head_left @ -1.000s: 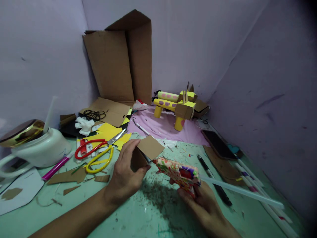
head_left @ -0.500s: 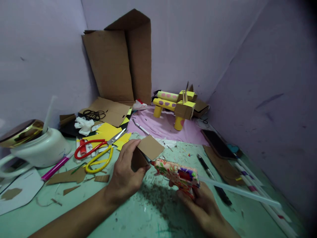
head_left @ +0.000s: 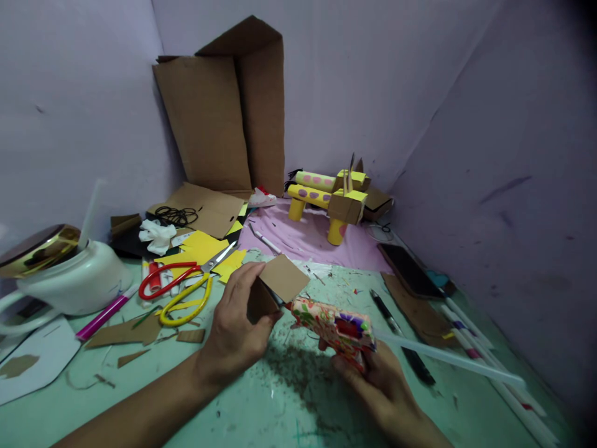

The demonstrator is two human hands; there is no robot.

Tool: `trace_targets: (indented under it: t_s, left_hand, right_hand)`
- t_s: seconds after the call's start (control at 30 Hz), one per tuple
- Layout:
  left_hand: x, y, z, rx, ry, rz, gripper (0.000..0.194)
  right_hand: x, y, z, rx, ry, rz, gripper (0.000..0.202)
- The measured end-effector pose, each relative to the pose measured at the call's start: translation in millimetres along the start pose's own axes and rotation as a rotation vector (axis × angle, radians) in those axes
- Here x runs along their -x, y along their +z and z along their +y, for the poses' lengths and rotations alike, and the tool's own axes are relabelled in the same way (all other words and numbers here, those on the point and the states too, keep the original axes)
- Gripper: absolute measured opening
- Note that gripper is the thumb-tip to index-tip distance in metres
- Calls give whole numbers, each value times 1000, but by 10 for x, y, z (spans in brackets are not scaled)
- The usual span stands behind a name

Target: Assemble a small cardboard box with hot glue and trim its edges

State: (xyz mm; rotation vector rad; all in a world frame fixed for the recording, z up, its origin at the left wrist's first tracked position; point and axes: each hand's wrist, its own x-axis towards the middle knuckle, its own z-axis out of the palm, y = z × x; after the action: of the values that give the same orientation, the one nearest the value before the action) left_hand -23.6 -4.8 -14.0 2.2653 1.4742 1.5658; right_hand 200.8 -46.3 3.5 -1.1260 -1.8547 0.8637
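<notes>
In my left hand [head_left: 237,317] is a small folded cardboard box [head_left: 284,279], pinched between thumb and fingers just above the table. My right hand [head_left: 377,379] grips a colourfully patterned hot glue gun [head_left: 333,323] by its handle. A long translucent glue stick [head_left: 457,358] sticks out of the gun's back end toward the right. The gun's nozzle points left and meets the lower right edge of the box; the exact spot of contact is partly hidden. The inside of the box is mostly in shadow.
Scissors [head_left: 186,295] with red and yellow handles lie left of my left hand, near a white mug [head_left: 79,280]. A black craft knife [head_left: 401,336] and a phone [head_left: 410,270] lie right. Yellow animal figures [head_left: 338,208] stand on pink cloth [head_left: 280,233] behind.
Both hands hold almost the same pose, with the glue gun's nozzle staying at the box edge. The whole view has shifted very slightly.
</notes>
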Motion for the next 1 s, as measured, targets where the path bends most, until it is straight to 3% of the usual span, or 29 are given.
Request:
trace_targets:
  t_s: [1.0]
  left_hand:
    - [10, -14, -52, 15, 36, 41, 66]
  right_hand:
    - [3, -15, 154, 34, 49, 110, 18]
